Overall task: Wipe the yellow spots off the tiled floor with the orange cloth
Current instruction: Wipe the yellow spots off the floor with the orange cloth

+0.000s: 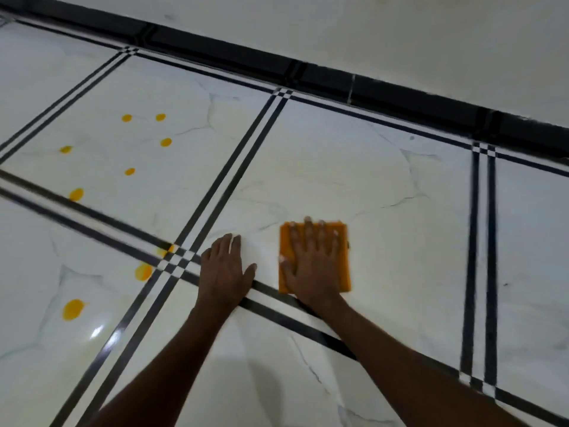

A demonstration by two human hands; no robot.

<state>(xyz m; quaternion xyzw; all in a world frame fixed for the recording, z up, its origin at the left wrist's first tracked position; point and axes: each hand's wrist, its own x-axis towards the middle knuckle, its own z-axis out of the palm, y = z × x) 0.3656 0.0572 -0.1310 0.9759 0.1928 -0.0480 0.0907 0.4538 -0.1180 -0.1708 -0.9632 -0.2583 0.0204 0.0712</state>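
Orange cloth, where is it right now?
In the head view, the orange cloth lies flat on the floor under the right hand, right of the left hand.

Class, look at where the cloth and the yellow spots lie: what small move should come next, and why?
Probably slide the cloth left. The right hand presses it flat on a tile with no visible spots, while the nearest spots lie left of the left hand, near the crossing of black lines, unwiped.
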